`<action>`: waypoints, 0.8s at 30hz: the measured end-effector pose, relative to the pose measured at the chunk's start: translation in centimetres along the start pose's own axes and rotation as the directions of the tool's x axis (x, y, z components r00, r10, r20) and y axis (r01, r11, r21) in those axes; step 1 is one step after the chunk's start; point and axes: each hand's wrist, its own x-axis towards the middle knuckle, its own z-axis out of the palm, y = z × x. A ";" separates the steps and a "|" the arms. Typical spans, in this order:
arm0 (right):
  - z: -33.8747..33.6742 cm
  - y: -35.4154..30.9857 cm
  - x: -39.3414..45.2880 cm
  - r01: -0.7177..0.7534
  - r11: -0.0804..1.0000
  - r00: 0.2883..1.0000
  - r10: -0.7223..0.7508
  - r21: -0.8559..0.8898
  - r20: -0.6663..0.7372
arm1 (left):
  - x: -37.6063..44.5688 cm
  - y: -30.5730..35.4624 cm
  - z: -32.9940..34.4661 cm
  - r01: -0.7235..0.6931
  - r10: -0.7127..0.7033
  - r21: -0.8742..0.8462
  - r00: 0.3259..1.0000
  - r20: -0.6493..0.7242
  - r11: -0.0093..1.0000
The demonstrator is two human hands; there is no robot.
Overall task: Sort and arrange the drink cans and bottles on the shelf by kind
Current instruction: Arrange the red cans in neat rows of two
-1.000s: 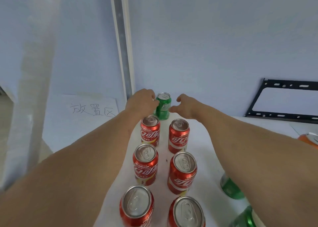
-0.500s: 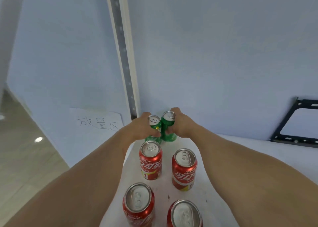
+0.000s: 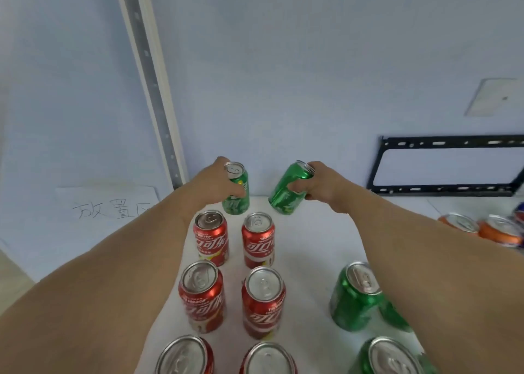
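My left hand (image 3: 218, 182) grips an upright green can (image 3: 236, 196) at the back of the white shelf (image 3: 309, 249). My right hand (image 3: 314, 182) holds a second green can (image 3: 285, 193), tilted with its top to the right, lifted a little way right of the first. In front of them stand two columns of red cola cans, the back pair being the left red can (image 3: 211, 236) and the right red can (image 3: 258, 239). Further green cans stand at the right, one (image 3: 354, 300) beside my right forearm and one (image 3: 388, 358) at the bottom edge.
Orange cans (image 3: 482, 229) stand at the far right. A black metal bracket (image 3: 448, 165) leans on the back wall. A shelf upright (image 3: 153, 87) rises at the back left, with a handwritten paper label (image 3: 113, 208) beside it.
The two green cans were together at the back; my right hand has now carried its can to the right and tilted it. The view has dropped, showing more cans.
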 end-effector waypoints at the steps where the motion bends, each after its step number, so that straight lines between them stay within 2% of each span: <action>1: -0.8 0.1 -1.1 -0.004 1.000 1.000 0.004 0.002 -0.027 | -0.5 0.9 0.2 -0.027 0.027 0.004 1.000 0.001 1.000; 7: -5.2 0.9 -6.5 -0.021 0.999 0.992 0.017 -0.029 -0.122 | -3.1 6.4 2.4 -0.148 0.149 -0.040 0.988 0.031 0.988; 13: -9.8 3.0 -9.0 -0.038 0.991 0.983 0.015 -0.126 -0.182 | -5.0 11.3 5.9 -0.190 0.190 -0.016 0.979 0.076 0.982; 18: -12.3 5.1 -10.5 -0.043 0.982 0.987 0.013 -0.185 -0.158 | -6.5 13.9 9.7 -0.166 0.165 0.008 0.982 0.087 0.986; 24: -12.7 7.5 -10.9 -0.040 0.938 0.999 0.025 -0.345 -0.047 | -7.9 14.7 13.2 -0.082 0.083 -0.021 0.995 0.058 0.996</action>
